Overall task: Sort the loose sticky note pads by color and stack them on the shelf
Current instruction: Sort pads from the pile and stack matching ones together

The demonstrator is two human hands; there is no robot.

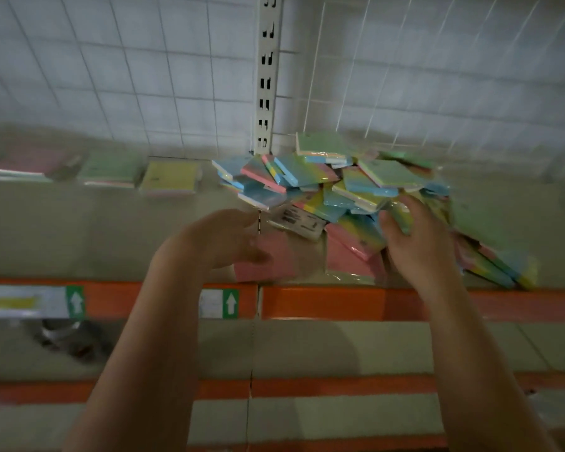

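A heap of loose sticky note pads (333,184) in blue, pink, green and yellow lies on the shelf (95,230) right of the centre post. My left hand (222,239) hovers over a pink pad (268,259) near the shelf's front edge; its fingers look relaxed and blurred, and whether they touch the pad is unclear. My right hand (418,239) reaches into the heap's front, fingers spread against the pads. Three sorted stacks stand at the back left: a pink-topped stack (30,164), a green-topped stack (111,171) and a yellow-topped stack (170,177).
An orange rail (323,303) with price labels (219,303) runs along the shelf front. A slotted upright post (266,73) and white wire grid back the shelf. Lower shelves lie beneath, one with a dark object (69,337) at left.
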